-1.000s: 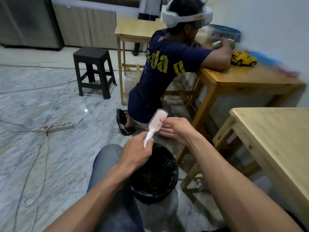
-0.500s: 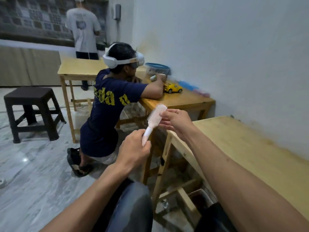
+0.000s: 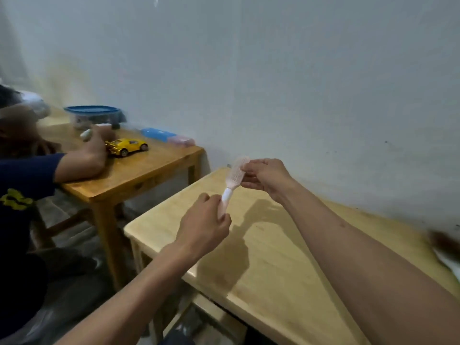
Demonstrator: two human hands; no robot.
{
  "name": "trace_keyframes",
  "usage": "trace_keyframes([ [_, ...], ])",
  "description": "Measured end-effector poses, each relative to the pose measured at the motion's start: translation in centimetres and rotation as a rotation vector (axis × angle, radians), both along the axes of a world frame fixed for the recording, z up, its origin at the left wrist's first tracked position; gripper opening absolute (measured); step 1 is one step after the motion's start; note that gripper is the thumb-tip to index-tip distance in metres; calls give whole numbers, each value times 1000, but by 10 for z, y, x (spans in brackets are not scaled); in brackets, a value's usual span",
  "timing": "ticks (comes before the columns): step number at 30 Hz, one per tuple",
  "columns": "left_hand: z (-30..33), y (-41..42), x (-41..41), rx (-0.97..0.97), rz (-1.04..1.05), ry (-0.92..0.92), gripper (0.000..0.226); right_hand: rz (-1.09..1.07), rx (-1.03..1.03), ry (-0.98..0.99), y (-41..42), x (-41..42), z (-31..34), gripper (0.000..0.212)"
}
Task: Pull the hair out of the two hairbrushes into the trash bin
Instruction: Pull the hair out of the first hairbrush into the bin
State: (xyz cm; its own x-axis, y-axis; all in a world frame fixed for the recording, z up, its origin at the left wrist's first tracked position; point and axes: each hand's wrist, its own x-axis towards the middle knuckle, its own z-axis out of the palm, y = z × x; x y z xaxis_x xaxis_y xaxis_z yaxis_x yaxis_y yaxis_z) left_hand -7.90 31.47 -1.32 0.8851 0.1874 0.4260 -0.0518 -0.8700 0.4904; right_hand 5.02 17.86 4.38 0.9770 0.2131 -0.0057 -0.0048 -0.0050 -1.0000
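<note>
A pink and white hairbrush (image 3: 234,177) is held upright above the pale wooden table (image 3: 268,257). My left hand (image 3: 204,225) is closed around the lower end of its handle. My right hand (image 3: 266,176) touches the right side of the brush head with its fingertips. A dark blurred tuft on something white, perhaps the second hairbrush (image 3: 445,247), lies at the table's far right edge. The trash bin is out of view.
To the left, a darker wooden table (image 3: 139,175) carries a yellow toy car (image 3: 127,146), a blue-lidded container (image 3: 93,115) and a blue and pink box (image 3: 166,136). A person in a navy shirt (image 3: 22,190) leans on it. A white wall stands close behind.
The view has swung up and to the right, from the floor and bin onto the pale table. Both hands carried the brush over the tabletop; the bin left the view.
</note>
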Motion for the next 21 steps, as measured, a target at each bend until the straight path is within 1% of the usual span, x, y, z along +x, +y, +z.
trace_keyframes([
  [2, -3, -19, 21, 21, -53, 28, 26, -73, -24, 11, -27, 15, -7, 9],
  [5, -10, -45, 49, 83, -139, 62, 24, -185, -61, 50, -63, 34, -21, 4],
  [11, -23, -94, 94, 200, -267, 147, 28, -373, -173, 132, -116, 73, -52, 8],
  [17, -34, -117, 130, 200, -301, 198, 31, -487, -225, 174, -136, 109, -74, 7],
  [21, -41, -126, 146, 141, -326, 205, 31, -516, -236, 191, -142, 122, -83, 7],
])
